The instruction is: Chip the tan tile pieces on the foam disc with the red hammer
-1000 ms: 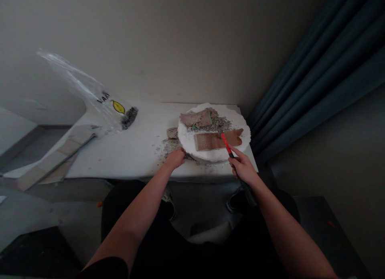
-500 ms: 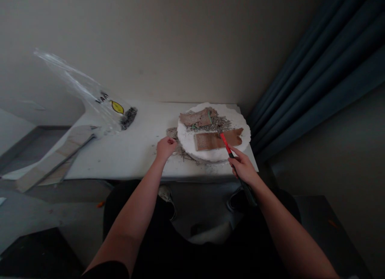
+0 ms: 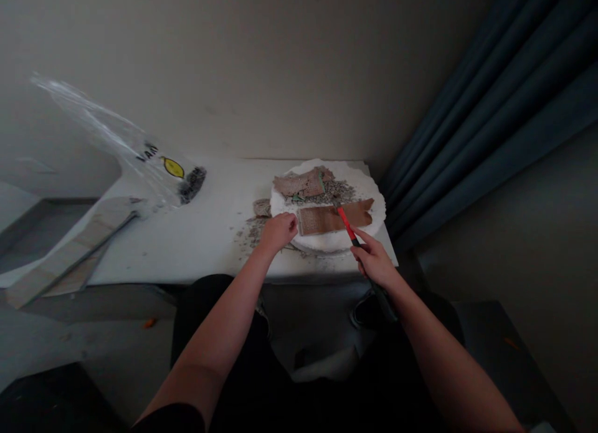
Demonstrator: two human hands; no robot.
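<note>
My right hand point(image 3: 375, 258) is wrapped round the handle of a hammer point(image 3: 346, 221) with a red shaft and black grip. Its small dark head meets the upper edge of a flat brown strip point(image 3: 320, 220). That strip lies on a thick white round slab point(image 3: 377, 193). Behind it on the slab are a cracked brown piece point(image 3: 296, 184) with a green edge and a heap of small grey-brown fragments point(image 3: 343, 190). At the slab's left side my left hand point(image 3: 279, 230) is closed beside the strip's left end; whatever its fingers hold is hidden.
More crumbs point(image 3: 250, 233) lie on the white table point(image 3: 200, 246) left of the slab. A clear plastic bag point(image 3: 163, 171) with dark bits leans at the left, near a long flat board point(image 3: 65, 252) and a thin dark rod point(image 3: 105, 237). A blue curtain point(image 3: 467, 128) hangs at the right.
My left hand has moved right, from beside the slab to the left end of the strip. The hammer's head stays by the strip. The view has shifted slightly.
</note>
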